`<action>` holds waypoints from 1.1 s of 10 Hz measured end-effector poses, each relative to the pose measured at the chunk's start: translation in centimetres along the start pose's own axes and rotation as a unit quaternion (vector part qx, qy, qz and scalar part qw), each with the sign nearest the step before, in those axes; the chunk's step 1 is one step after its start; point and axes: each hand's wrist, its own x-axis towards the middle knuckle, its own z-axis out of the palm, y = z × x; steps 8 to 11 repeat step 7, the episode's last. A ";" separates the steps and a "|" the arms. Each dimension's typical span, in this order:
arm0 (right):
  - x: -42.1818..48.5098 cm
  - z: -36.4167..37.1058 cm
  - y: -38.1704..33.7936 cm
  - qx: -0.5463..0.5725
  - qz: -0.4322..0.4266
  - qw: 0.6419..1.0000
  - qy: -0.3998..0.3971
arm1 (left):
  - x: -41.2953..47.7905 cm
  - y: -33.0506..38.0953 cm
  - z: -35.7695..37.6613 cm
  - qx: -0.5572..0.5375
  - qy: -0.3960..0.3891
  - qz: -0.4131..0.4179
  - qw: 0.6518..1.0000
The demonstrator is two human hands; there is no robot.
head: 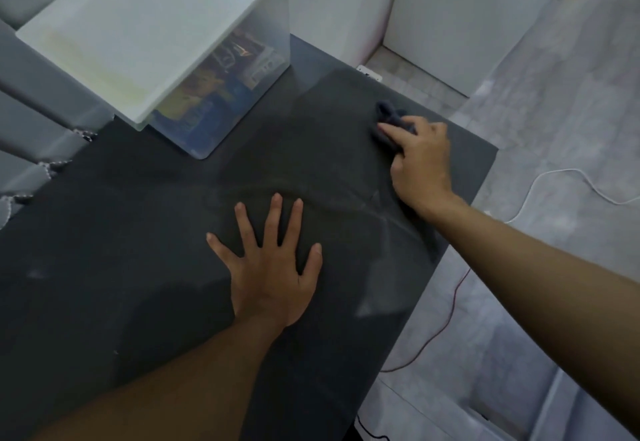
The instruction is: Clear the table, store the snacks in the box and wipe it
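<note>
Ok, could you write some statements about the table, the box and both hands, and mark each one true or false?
1. The left hand lies flat on the dark table, fingers spread. True.
2. The right hand holds nothing. False: it grips a dark cloth on the table.
3. The storage box has its white lid on. True.
4. Loose food lies on the table top. False: the snack packets are inside the box, seen through its wall.
</note>
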 end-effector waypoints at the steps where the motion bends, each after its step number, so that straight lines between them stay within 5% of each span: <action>1: -4.0 -0.8 0.5 -0.034 -0.190 0.979 -0.060 | -0.1 0.1 0.2 0.006 0.002 -0.001 1.000; 2: -5.5 -2.5 2.2 -0.069 -0.231 0.968 -0.068 | -0.2 0.1 0.2 0.009 -0.001 -0.007 1.000; 3: -5.6 -4.3 3.1 -0.092 -0.030 0.995 -0.019 | -0.2 0.0 0.0 0.003 -0.015 -0.006 1.000; 5: -5.8 -6.4 1.5 -0.220 0.005 0.944 -0.247 | 0.0 -0.7 -2.2 -0.029 -0.105 0.018 0.994; 6: -5.2 -8.2 -0.8 -0.219 0.062 0.929 -0.293 | 0.5 -1.9 -4.9 -0.049 -0.183 0.032 0.981; 11: -4.9 -9.7 -4.1 -0.198 0.045 0.940 -0.276 | 0.2 -2.8 -8.2 -0.056 -0.186 0.069 0.978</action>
